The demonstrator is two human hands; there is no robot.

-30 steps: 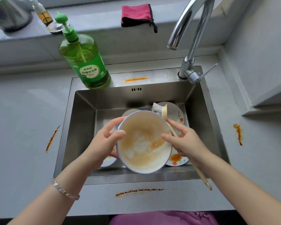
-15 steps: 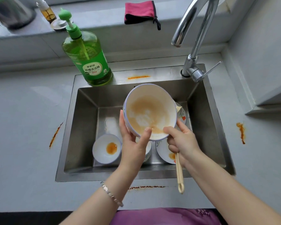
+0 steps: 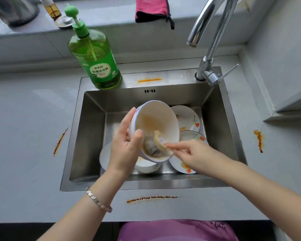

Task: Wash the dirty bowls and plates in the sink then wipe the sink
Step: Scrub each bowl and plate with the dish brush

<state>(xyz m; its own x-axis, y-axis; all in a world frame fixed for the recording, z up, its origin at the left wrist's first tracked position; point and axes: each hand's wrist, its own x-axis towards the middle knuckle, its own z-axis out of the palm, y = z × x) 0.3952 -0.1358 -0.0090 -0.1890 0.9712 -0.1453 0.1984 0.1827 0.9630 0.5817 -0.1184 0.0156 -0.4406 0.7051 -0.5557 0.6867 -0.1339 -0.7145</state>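
The left grip (image 3: 125, 146) curls round the rim of a dirty bowl (image 3: 155, 119), tilted above the sink (image 3: 76, 136). The right grip (image 3: 193, 153) pinches a brush (image 3: 156, 143) whose head presses inside the bowl. Stained plates (image 3: 188, 117) lie beneath, and a soap bottle (image 3: 96, 63) stands on the sink's back edge.

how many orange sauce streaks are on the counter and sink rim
4 streaks: one left of the sink, one on its back rim, one to its right, one along the front counter. Arms may hide others.
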